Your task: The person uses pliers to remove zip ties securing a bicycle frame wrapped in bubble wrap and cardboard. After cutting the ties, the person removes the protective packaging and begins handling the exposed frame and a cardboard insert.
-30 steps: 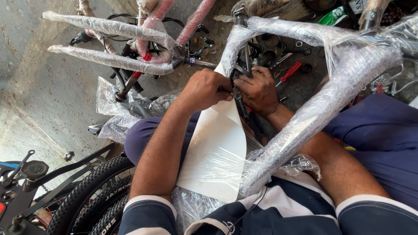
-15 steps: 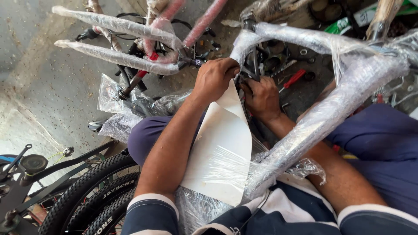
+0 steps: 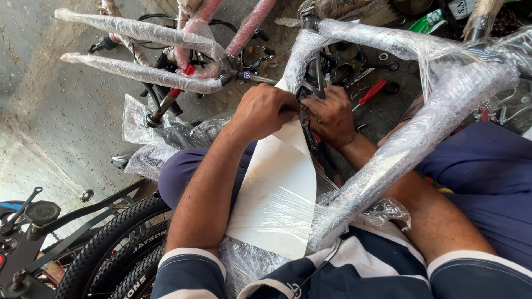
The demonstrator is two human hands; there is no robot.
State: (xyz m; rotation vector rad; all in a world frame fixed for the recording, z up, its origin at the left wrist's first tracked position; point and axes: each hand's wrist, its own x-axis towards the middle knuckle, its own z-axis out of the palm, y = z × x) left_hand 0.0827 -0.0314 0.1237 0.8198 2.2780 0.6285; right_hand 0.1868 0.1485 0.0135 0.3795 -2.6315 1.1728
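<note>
Centrally, both hands, left hand (image 3: 266, 111), right hand (image 3: 331, 115), gripping wrapped bicycle frame (image 3: 421, 138)

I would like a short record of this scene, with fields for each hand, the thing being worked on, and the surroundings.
left hand: fingers pinched at the top of the white sheet
right hand: closed on a dark part of the frame, beside the left hand
wrapped frame: bicycle frame in clear film, across the lap
tools: red-handled tool on the ground
nearby: second wrapped frame; black tyres at lower left
</note>
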